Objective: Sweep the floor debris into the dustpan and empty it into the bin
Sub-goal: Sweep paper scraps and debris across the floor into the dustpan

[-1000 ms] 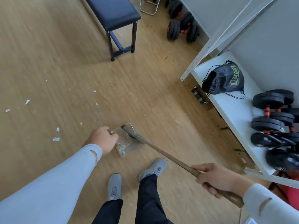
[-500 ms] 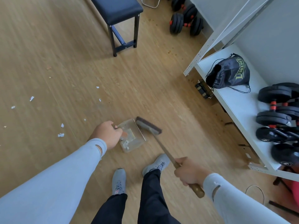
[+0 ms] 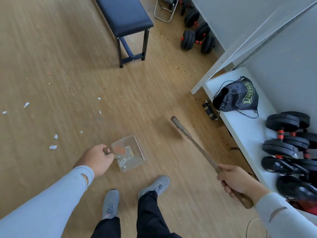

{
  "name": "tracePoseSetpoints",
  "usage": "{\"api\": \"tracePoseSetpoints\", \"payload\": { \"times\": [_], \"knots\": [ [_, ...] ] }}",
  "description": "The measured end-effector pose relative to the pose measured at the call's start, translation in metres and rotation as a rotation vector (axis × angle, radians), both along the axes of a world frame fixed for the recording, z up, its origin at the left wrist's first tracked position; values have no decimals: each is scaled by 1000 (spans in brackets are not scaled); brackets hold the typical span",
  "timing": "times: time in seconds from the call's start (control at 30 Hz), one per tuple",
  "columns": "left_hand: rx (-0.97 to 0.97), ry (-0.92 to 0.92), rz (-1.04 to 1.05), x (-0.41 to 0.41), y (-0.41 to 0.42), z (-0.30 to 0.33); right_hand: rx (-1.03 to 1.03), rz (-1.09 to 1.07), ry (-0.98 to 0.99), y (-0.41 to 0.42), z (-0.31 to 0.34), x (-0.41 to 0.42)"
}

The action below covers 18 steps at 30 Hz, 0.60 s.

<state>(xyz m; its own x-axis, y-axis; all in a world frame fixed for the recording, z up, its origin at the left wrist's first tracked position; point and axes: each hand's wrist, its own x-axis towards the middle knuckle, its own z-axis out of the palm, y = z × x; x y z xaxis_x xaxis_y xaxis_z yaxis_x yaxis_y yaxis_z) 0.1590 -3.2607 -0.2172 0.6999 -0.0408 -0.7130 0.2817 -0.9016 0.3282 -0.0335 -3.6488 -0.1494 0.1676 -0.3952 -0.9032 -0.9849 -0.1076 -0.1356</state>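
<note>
A clear plastic dustpan rests on the wooden floor in front of my feet, with a few white scraps and an orange bit inside. My left hand grips its handle at the left side. My right hand is shut on the wooden handle of a broom, whose blurred head sits on the floor to the right of the dustpan, apart from it. White paper scraps lie scattered on the floor to the left. No bin is visible.
A dark blue bench stands at the back. A white shelf on the right holds a black drawstring bag and black dumbbells. More dumbbells lie by the far wall. My grey shoes are below the dustpan.
The broom head has swung from the dustpan's mouth out to the right, away from it. My right hand moved right with the handle. My left hand still holds the dustpan.
</note>
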Motion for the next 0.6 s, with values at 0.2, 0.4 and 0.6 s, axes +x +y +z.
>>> {"api": "tracePoseSetpoints", "payload": {
  "times": [0.2, 0.4, 0.6],
  "knots": [
    [7, 12, -4, -5, -1, -5, -126, 199, 12, -27, -71, 58],
    [16, -20, 4, 4, -4, -4, 34, 381, 128, 43, -93, 23],
    [-3, -32, -6, 0, 0, -3, 235, 394, 134, 94, -48, -37]
  ]
}}
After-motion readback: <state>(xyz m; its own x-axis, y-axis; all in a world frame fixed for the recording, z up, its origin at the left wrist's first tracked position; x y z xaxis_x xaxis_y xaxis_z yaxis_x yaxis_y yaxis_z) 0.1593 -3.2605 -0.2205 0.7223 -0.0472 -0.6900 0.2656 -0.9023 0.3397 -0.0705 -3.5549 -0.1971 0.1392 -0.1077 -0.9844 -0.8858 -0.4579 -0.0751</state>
